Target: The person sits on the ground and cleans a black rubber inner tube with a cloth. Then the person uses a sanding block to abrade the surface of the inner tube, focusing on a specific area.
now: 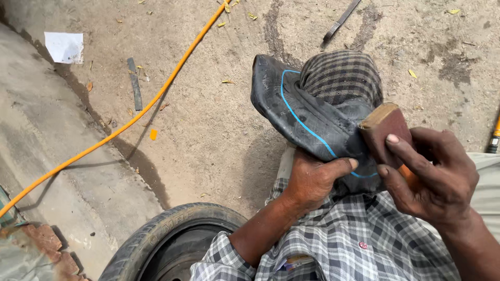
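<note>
Your right hand pinches a brown sanding block between thumb and fingers, its face pressed on the black inner tube with a blue line. Your left hand, at eight o'clock from the block, clamps the tube's lower edge, thumb laid across the rubber. The tube is draped over your knee, which is covered in checked cloth. At seven o'clock a tyre lies on the ground; at ten o'clock an orange hose crosses the dirt.
</note>
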